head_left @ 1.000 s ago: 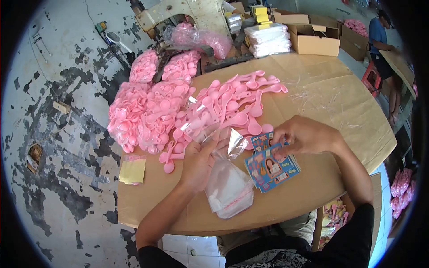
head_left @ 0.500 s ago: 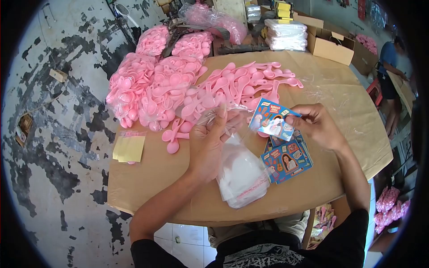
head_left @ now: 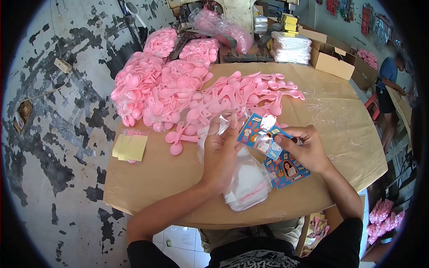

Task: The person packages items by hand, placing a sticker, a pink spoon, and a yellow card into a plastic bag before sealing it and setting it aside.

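Note:
My right hand (head_left: 306,149) pinches a blue printed card (head_left: 257,134) between thumb and fingers. The card's left edge reaches the thumb of my left hand (head_left: 219,161), whose fingers are closed on a clear plastic bag (head_left: 223,123). Glare and the see-through film hide how much of the card lies within the bag. Under my hands rests a stack of clear plastic bags (head_left: 248,181) with a pink printed strip. Beside it, partly covered by my right hand, are more blue cards (head_left: 290,172).
Loose pink spoons (head_left: 241,91) are heaped beyond my hands, with filled bags of spoons (head_left: 138,80) to their left. Yellow paper packets (head_left: 130,146) lie near the table's left edge. A cardboard box (head_left: 333,60) and stacked plastic packs (head_left: 291,47) stand behind. Another person (head_left: 389,85) works far right.
My right hand has moved the card left and slightly down, against my left hand and its bag. The card is tilted more steeply. The camera view has shifted a little.

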Tool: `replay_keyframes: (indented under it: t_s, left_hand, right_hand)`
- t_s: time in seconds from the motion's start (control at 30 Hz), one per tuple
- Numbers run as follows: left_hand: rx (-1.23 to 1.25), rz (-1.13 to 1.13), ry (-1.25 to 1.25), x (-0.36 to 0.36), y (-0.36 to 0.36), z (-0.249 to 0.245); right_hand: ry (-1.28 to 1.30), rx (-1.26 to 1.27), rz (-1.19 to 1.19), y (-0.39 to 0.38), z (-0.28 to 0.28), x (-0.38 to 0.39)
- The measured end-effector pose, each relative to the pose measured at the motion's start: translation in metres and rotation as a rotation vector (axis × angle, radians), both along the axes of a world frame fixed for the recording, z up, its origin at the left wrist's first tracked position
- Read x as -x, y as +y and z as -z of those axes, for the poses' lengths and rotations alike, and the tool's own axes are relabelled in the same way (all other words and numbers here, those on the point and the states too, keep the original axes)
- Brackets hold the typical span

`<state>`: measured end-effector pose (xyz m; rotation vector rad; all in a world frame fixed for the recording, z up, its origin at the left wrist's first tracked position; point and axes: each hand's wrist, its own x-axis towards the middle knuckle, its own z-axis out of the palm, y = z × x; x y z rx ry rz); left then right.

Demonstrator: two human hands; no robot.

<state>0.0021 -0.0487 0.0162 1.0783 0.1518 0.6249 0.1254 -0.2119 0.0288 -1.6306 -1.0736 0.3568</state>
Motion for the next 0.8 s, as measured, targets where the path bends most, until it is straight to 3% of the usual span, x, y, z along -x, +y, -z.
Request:
replay_keyframes:
  t_s: [0.43, 0.53, 0.57, 0.67, 0.73, 0.8]
  left_hand:
    - [-0.247, 0.191, 0.042, 0.003, -0.024, 0.014]
    - [-0.386, 0.153, -0.104, 0.002, -0.028, 0.003]
    - [-0.337, 0.173, -0.009, 0.008, -0.027, 0.002]
    - [-0.060, 0.350, -0.171, 0.007, -0.009, -0.011]
    - [-0.125, 0.363, -0.149, 0.006, -0.009, -0.011]
    - [-0.093, 0.396, -0.121, 0.006, -0.014, -0.012]
  right_hand:
    - [0.207, -0.180, -0.032, 0.009, 0.006, 0.020]
    - [0.251, -0.070, -0.080, 0.002, 0.003, 0.013]
    - [0.262, -0.053, -0.066, 0.000, 0.003, 0.011]
    - [0.294, -0.084, -0.053, 0.001, 0.005, 0.012]
    - [0.307, -0.214, -0.080, 0.009, 0.005, 0.018]
    - [0.283, -0.067, -0.072, 0.004, 0.001, 0.019]
